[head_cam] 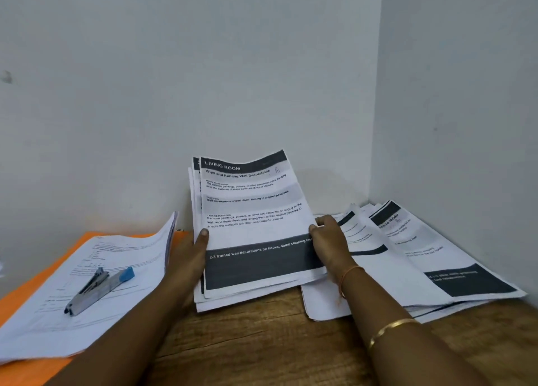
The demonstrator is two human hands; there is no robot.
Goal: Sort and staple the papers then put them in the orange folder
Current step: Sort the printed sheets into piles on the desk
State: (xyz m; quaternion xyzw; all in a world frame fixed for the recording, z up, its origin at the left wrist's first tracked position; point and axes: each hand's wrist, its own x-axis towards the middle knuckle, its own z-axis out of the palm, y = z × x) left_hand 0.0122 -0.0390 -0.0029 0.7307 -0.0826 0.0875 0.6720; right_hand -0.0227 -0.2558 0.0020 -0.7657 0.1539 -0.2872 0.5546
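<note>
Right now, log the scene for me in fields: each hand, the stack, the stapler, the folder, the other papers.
left hand: grips held stack at its left edge, thumb on front
right hand: grips its right edge
held stack: tilted up, bottom edge on wooden table, top sheet headed LIVING ROOM
stapler: lying on loose sheets, untouched
orange folder: left, under those sheets
right pile: fanned papers, flat
</note>
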